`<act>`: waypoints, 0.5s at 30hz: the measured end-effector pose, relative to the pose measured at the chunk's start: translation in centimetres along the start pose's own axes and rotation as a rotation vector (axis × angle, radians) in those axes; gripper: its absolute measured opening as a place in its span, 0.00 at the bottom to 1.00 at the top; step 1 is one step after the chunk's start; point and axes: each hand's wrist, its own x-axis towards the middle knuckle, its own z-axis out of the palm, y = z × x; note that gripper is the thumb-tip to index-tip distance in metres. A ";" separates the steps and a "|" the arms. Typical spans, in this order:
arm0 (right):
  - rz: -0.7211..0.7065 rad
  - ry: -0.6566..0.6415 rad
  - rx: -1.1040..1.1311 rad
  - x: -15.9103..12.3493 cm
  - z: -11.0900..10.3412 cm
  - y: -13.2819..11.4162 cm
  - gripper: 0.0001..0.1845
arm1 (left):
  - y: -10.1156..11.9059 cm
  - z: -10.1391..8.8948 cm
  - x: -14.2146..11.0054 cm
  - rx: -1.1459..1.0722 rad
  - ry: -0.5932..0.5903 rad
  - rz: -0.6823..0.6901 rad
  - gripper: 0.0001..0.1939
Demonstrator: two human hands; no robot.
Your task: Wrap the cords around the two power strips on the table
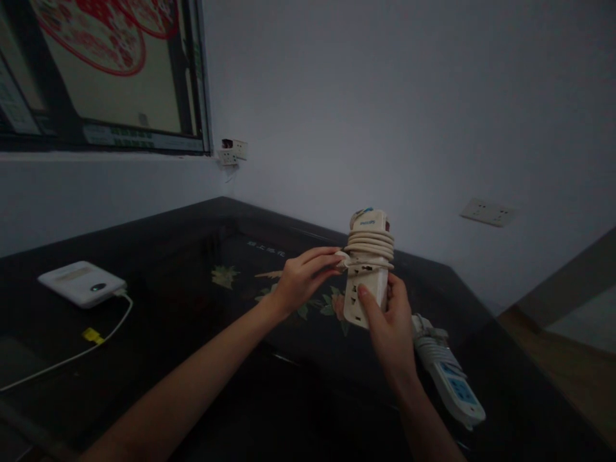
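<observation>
A white power strip [366, 292] is held up above the dark table, its cord [369, 244] wound several times around its upper part. My right hand [391, 321] grips the lower end, thumb across the socket face and fingers behind the right side. At the strip's left edge, my left hand [308, 274] pinches a white end of the cord that looks like the plug [342, 259]; the fingers partly cover it. A second power strip [455, 385], white with a blue label and its own cord wrapped around it, lies on the table to the right of my right forearm.
The glossy black table [158, 256] has a printed flower pattern. A white box-like device [81, 283] sits at its left, with a white cable [120, 322] bearing a yellow tag [92, 335]. Wall sockets [487, 212] are at right; others [233, 153] hang near the window.
</observation>
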 end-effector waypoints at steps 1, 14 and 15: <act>0.001 0.005 0.005 0.0 0.0 0.0 0.22 | 0.0 0.0 0.0 -0.018 0.003 -0.005 0.11; 0.062 0.005 0.048 0.4 0.2 0.5 0.25 | -1.4 1.0 -1.5 -0.006 -0.039 -0.035 0.13; 0.065 -0.010 0.050 0.6 0.1 0.6 0.25 | -1.6 1.0 -1.5 -0.009 -0.047 -0.033 0.13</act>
